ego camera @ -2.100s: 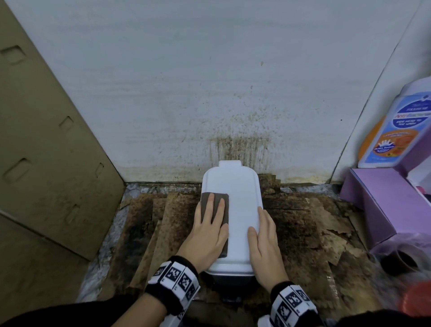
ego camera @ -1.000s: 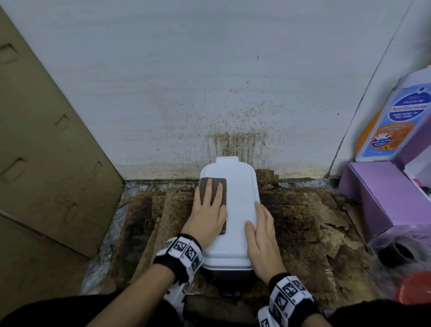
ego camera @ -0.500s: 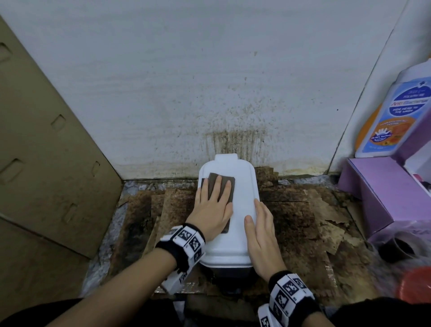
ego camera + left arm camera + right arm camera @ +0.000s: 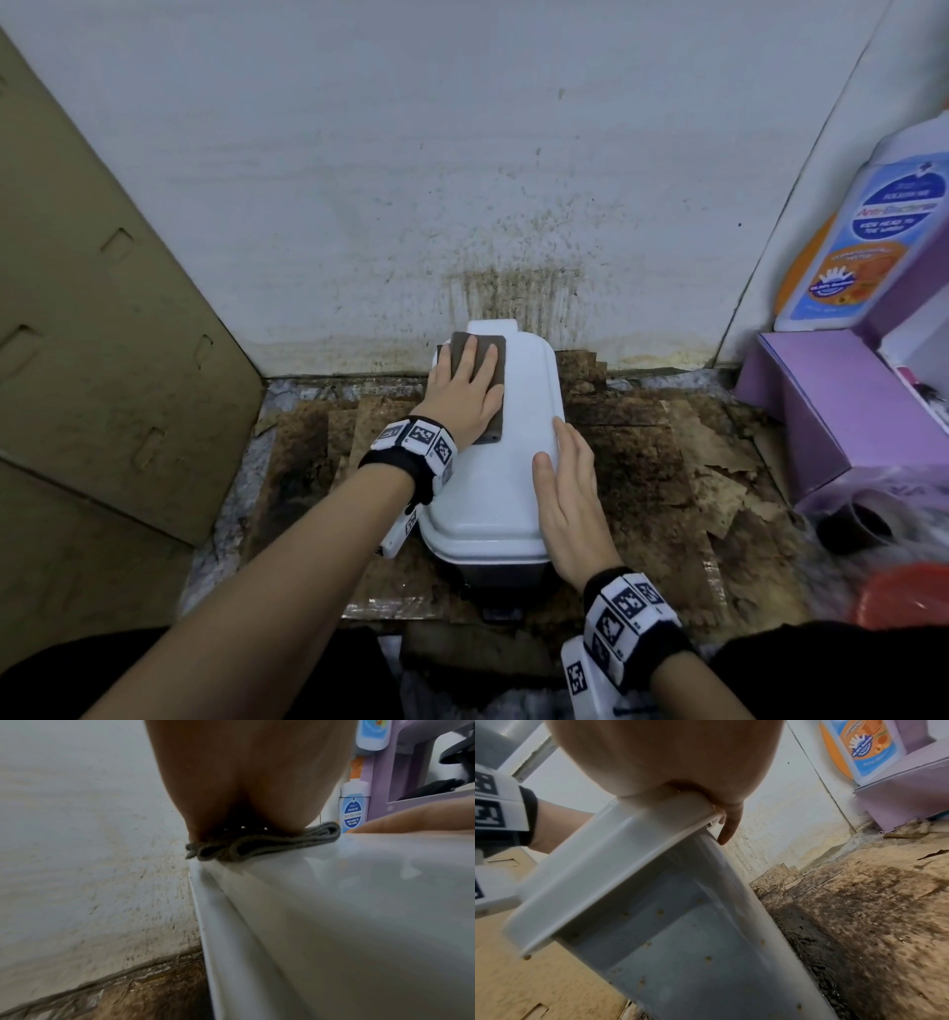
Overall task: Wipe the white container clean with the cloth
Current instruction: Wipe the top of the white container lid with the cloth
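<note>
A white container (image 4: 518, 411) with a smooth lid stands on the stained floor against the wall. My left hand (image 4: 464, 393) lies flat with straight fingers on a folded brown-grey cloth (image 4: 480, 349), pressing it onto the far left part of the lid. The left wrist view shows the cloth (image 4: 270, 843) bunched under the palm at the lid's edge (image 4: 226, 902). My right hand (image 4: 567, 493) rests flat along the lid's right edge, its fingers over the rim. In the right wrist view a fingertip (image 4: 727, 829) hangs past the rim, and the container's wall (image 4: 685, 943) carries brown specks.
A cardboard sheet (image 4: 102, 334) leans at the left. The spattered white wall (image 4: 513, 231) is right behind the container. Purple boxes (image 4: 832, 411) and a soap bottle (image 4: 873, 231) stand at the right. Dirty cardboard scraps (image 4: 667, 462) cover the floor; a red object (image 4: 909, 591) sits at the lower right.
My left hand has slid the cloth away from me along the lid, from its middle to the far end by the wall. The right hand has stayed on the right edge.
</note>
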`<state>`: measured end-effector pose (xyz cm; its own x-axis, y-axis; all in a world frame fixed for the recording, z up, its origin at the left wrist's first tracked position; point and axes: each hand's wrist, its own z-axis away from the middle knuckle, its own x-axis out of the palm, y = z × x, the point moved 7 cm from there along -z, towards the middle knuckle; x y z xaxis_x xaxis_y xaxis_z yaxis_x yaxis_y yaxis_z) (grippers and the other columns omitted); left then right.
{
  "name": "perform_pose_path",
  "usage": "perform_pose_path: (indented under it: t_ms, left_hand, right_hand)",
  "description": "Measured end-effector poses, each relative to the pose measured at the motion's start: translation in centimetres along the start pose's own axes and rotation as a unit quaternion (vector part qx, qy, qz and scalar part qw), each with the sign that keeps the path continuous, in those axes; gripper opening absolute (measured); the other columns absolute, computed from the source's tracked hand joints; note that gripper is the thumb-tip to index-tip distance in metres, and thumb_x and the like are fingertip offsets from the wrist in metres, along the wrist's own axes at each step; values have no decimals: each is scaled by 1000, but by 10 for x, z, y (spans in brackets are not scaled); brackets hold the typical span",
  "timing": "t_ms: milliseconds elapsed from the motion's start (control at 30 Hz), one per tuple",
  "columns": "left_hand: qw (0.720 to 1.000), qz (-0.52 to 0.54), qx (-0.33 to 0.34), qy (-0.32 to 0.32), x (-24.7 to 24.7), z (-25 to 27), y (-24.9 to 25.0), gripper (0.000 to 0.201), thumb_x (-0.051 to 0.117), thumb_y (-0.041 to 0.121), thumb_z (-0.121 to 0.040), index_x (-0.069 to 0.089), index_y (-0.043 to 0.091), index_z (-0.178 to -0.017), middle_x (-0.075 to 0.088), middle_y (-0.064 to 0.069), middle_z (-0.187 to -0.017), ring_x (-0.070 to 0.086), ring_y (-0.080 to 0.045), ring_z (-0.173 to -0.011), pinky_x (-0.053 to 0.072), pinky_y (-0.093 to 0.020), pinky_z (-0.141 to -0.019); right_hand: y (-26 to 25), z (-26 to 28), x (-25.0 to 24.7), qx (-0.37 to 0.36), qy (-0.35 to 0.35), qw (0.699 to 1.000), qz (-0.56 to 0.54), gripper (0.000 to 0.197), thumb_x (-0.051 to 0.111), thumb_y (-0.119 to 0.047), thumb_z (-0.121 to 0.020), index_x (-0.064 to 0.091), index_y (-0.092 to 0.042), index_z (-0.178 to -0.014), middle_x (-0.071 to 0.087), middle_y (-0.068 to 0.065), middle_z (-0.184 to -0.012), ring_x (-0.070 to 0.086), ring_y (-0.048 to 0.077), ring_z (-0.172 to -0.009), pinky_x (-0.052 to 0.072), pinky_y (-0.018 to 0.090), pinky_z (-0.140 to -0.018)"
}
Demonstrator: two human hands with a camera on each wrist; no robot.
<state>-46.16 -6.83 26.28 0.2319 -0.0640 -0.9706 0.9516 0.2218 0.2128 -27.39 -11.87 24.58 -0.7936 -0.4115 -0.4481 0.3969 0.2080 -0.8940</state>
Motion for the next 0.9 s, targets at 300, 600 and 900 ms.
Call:
perform_pose_path:
  t_ms: [300,600,900]
  left_hand:
    - [999,-10,34,-23,15,78,10,60,9,37,-107,24,6,-156,-9,-23,-167,-15,-50,-151,1,-67,-119]
    - [988,106,19,113,22,138,18,72,3,53,-104,12,12,-162,1,-13,-169,-5,-31,-156,-8,-45,-126]
    - [990,40,26,129,36,181,40,59,2,27,-109,18,-2,-158,14,-22,-166,-2,-37,-156,16,-60,-123]
  right_hand:
    - [-2,4,-2,0,14,1000,-9,66,24,-59,-98,14,-31,-157,12,-17,-158,17,8,-147,21,24,-109]
    - [-5,12,-1,-2,19,1000,-4,63,25,-56,-100,15,-29,-157,12,-17,-158,17,7,-146,19,23,-112]
    - [-4,15,-1,-11,17,1000,1,59,26,-56,-102,14,-33,-155,13,-18,-158,20,6,-145,24,28,-115]
